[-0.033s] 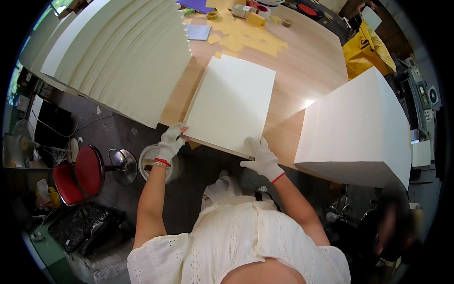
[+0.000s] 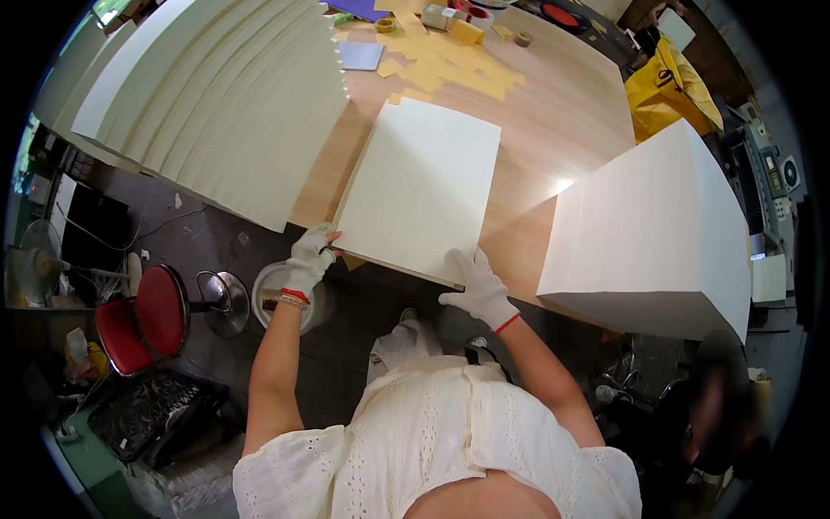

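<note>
A low, flat stack of white sheets (image 2: 424, 190) lies on the wooden table, reaching its near edge. My left hand (image 2: 309, 259), in a white glove whose fingertips are bare, grips the near left corner, with fingers at its side. At the near right corner my right hand (image 2: 480, 290), also gloved, holds on with the thumb at the near edge and the fingers along the side. How far the fingers reach underneath is hidden.
A tall, wavy pile of white sheets (image 2: 225, 112) stands left, and another tall white stack (image 2: 631, 225) right. Yellow paper slips (image 2: 432, 69) and tape rolls (image 2: 386, 25) lie at the back. Below left are a white bucket (image 2: 318, 311) and a red stool (image 2: 162, 310).
</note>
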`<state>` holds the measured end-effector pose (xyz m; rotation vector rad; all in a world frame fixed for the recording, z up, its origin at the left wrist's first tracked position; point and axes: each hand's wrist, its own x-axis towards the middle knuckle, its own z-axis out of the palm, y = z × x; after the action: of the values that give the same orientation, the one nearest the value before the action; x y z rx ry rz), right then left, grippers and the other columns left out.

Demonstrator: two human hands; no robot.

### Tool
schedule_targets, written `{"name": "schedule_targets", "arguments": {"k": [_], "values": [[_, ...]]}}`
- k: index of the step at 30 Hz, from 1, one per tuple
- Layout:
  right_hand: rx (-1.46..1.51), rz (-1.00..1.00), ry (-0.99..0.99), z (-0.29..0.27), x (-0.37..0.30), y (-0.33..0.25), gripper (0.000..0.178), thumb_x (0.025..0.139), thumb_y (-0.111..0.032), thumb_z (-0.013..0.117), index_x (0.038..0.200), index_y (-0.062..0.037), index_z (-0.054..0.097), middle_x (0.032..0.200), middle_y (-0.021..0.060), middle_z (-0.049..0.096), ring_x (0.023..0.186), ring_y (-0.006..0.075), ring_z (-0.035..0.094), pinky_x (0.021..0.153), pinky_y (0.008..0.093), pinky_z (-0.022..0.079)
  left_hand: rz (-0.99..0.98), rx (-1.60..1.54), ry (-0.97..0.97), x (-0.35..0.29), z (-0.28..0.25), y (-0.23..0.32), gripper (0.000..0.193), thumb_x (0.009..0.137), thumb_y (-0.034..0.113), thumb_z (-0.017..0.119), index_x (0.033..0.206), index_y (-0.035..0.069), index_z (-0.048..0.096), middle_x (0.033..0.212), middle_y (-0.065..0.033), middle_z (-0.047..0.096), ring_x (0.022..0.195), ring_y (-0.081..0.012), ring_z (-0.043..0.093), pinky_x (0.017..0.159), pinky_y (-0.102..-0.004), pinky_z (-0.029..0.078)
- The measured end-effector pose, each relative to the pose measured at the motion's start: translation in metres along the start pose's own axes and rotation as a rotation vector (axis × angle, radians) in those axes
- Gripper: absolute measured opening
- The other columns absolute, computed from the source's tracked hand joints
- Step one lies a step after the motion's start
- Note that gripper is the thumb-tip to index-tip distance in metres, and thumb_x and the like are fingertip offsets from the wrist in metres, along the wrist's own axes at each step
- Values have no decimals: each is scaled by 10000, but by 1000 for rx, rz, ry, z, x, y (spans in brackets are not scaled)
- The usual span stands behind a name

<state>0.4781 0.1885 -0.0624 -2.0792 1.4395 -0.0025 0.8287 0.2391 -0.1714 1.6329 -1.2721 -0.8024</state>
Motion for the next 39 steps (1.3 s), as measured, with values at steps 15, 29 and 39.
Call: {"name": "schedule_targets", "arguments": {"k": [15,29,39], "values": [[87,-161,290,44,2,34,638,718,-244,766,1291,-137,505,1299,238,430,1126,421,506,916,466,462,316,451,-106,15,-13,9,370,681,-68,652,1036,24,706,1030,-160,675,966,-242,656,788,-317,588],[164,-191,313,45,2,31,588,685,-218,783,1215,-142,541,1276,166,460,1096,382,532,886,456,480,180,248,-91,11,-17,-18,374,692,-51,654,1054,29,694,1046,-172,663,986,-276,647,839,-329,550],[104,-231,181,22,-22,48,564,748,-351,691,1214,-74,533,1186,202,496,1079,379,525,912,447,449,167,468,-182,8,-19,-9,503,742,95,732,1217,20,587,1142,-184,629,1066,-331,603,937,-360,470]]}}
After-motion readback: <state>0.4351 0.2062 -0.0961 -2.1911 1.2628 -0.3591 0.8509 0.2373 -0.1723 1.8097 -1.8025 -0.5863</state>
